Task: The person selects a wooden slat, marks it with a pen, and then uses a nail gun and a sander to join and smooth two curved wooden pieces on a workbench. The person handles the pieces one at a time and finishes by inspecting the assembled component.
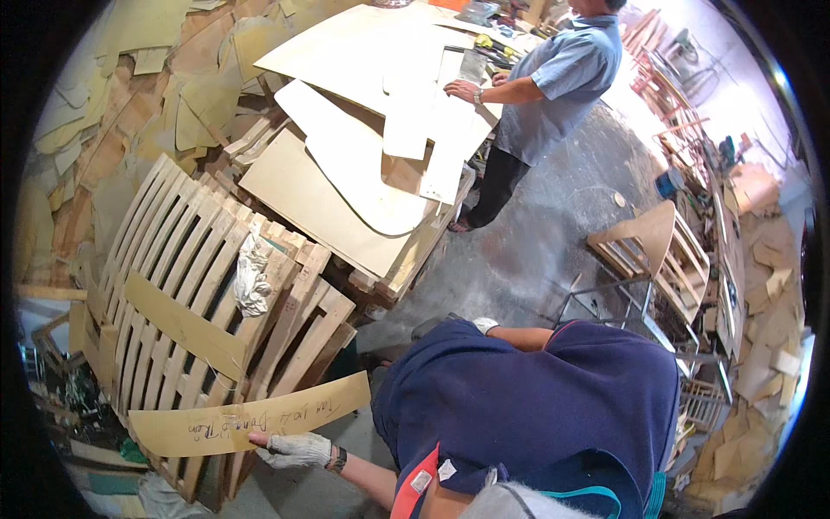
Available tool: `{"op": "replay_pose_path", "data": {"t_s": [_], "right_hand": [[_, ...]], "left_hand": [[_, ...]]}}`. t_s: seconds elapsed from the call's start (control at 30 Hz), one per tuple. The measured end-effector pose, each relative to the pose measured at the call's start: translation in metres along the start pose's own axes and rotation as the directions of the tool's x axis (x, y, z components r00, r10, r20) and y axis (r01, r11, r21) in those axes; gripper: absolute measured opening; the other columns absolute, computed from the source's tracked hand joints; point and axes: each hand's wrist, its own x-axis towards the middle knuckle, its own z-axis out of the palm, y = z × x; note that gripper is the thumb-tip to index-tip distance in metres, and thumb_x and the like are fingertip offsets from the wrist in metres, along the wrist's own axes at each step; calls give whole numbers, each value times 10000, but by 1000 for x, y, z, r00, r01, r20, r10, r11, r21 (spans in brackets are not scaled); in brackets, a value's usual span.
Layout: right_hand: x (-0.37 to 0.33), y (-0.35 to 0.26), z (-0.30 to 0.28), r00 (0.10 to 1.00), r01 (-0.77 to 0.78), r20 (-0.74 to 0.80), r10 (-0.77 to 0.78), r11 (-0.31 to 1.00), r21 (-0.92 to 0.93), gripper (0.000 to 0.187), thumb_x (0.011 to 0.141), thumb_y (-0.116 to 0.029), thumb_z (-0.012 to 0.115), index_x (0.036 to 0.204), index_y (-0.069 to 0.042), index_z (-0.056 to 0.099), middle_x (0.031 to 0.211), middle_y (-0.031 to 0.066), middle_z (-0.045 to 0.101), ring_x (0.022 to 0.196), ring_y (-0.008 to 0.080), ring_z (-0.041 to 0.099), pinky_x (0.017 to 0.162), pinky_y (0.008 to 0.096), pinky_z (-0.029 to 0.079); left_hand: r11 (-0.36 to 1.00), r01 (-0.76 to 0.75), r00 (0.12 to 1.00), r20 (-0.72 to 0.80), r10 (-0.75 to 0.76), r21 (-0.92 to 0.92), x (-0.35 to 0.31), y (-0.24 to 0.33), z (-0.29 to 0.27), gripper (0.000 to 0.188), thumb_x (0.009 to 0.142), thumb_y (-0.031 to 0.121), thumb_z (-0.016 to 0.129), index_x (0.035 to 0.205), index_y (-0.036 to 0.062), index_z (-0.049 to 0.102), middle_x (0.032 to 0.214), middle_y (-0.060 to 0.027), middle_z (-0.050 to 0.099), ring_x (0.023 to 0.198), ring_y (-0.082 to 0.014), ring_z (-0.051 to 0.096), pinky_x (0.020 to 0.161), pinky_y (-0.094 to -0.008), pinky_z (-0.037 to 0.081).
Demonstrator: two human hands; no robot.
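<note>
Grey floor runs through the middle, with a heap of offcuts at upper left. A stack of boards stands at upper centre, pale cut panels on it. Left of centre, a slatted frame leans over. A co-worker in a light blue shirt stands at the boards, one hand resting on a panel. The person's navy shirt fills the lower middle. One tan strip lies across the slats; a second, the marked strip, bears handwriting and sits lower, in front of the frame's near end. A white rag hangs on the frame. The gloved left hand has its fingers clamped on the marked strip's lower edge, one bare fingertip showing. The gloved right hand is mostly hidden beyond the shirt; I cannot tell how its fingers stand. A dark watch circles the left wrist.
</note>
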Motion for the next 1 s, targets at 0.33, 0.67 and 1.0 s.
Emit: {"op": "replay_pose_path", "data": {"t_s": [0.33,0.67,1.0], "right_hand": [[-41,-76,62,990,-84,-91,111,963,257,557,980,-566,522,1235,-127,752,1286,224,719,1265,414,655,1006,499,527],[-35,-95,80,995,-60,-61,81,955,290,545,974,-557,532,1218,-127,761,1280,223,721,1251,417,661,1001,500,529],[-19,-85,67,999,-23,-23,31,957,288,532,967,-548,541,1201,-128,769,1275,222,723,1237,421,667,997,500,532]], "left_hand": [[996,-49,994,100,42,69,86,-15,7,597,1094,423,581,1437,-65,612,1327,-246,683,1092,-253,713,894,-400,596],[982,-176,952,265,155,61,91,-37,15,562,1101,387,575,1465,-41,597,1338,-225,667,1067,-242,698,883,-413,589],[997,-4,973,228,-15,83,89,-13,40,567,1095,413,577,1412,-52,640,1277,-226,693,1059,-245,693,900,-418,570]]}}
